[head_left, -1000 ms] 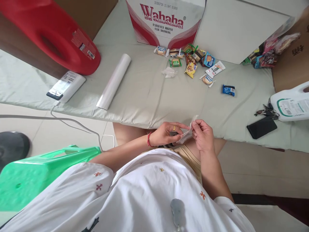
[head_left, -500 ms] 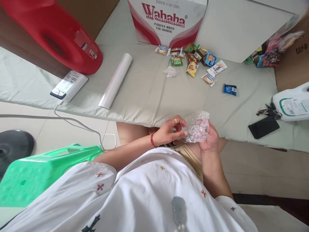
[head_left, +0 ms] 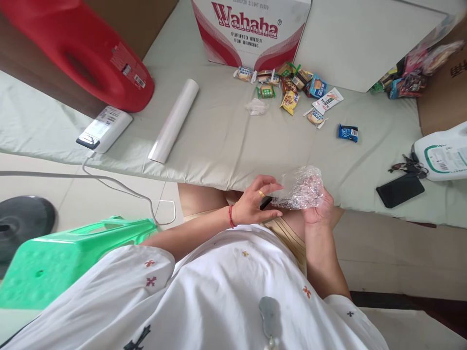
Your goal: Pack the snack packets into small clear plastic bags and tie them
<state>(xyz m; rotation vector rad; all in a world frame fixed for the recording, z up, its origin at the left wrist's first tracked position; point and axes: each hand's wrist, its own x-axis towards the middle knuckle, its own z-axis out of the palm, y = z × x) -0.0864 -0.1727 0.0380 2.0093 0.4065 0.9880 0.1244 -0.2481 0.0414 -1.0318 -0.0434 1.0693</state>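
Note:
A crumpled piece of clear plastic wrap [head_left: 297,190] is in my right hand [head_left: 321,210] above my lap, by the front edge of the table. The fingers of that hand are partly hidden behind the wrap. My left hand [head_left: 255,200], with a ring and a red bracelet, is at the wrap's left edge. Its thumb and index finger are apart; whether a fingertip touches the film I cannot tell. A roll of plastic wrap [head_left: 174,121] lies on the table to the left. Another small crumpled clear piece [head_left: 257,107] lies near several wrapped snacks [head_left: 290,102].
A red jug [head_left: 109,63] and a white device with a cable [head_left: 104,129] are at left. A Wahaha carton [head_left: 251,36] stands at the back. A blue snack packet [head_left: 348,132], a black phone [head_left: 400,190], keys [head_left: 408,166] and a white jug [head_left: 443,153] lie rightward. A green stool [head_left: 54,267] is below left.
My left thumb and index finger have spread apart from the film. The wrap has spread wider to the left and shifted slightly right with my right hand.

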